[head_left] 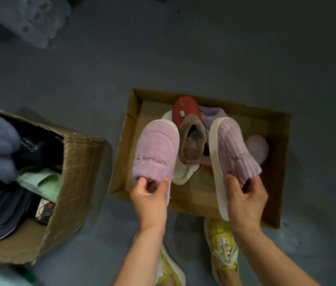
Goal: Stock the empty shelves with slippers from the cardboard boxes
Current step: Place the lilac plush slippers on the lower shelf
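now the left hand grips 1 lilac slipper by its heel, and the right hand grips its mate, both above the open cardboard box holding more slippers.

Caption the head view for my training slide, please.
Left hand and right hand each hold a pink slipper above an open cardboard box.
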The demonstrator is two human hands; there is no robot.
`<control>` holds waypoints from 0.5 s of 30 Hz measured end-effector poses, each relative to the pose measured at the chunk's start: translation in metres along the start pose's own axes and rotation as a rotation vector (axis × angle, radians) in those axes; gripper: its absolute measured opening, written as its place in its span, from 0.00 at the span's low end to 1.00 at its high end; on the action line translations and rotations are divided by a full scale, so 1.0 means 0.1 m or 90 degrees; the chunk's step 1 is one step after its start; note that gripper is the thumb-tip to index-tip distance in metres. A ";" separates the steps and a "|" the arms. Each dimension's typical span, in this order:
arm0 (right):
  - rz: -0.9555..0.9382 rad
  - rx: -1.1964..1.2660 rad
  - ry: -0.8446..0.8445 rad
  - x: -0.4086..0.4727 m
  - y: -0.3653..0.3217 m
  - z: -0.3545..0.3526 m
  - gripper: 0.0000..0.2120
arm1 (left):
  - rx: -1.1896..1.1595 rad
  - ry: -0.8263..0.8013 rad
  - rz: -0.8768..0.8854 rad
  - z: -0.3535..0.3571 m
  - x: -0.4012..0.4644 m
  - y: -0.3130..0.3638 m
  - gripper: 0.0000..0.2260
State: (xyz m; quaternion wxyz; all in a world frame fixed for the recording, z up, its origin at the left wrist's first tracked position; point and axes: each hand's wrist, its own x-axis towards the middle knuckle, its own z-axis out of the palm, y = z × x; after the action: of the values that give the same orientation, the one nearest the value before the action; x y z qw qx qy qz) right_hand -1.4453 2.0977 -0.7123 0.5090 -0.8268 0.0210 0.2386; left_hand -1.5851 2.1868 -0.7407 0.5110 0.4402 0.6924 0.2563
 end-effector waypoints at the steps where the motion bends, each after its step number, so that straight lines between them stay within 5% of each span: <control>1: -0.018 0.003 -0.023 -0.06 -0.07 0.08 0.13 | -0.012 0.003 0.004 -0.03 -0.06 0.07 0.05; 12: -0.078 0.021 -0.207 -0.75 -0.73 0.41 0.06 | -0.136 0.123 -0.010 -0.43 -0.35 0.82 0.08; 15: -0.108 -0.021 -0.305 -0.91 -0.81 0.39 0.12 | -0.179 0.124 -0.063 -0.51 -0.50 0.93 0.08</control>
State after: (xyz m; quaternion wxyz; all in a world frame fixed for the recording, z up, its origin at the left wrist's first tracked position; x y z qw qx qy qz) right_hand -1.5177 2.1514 -0.6216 0.5037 -0.7538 -0.1733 0.3846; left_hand -1.5957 2.1928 -0.6236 0.5104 0.3029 0.7165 0.3665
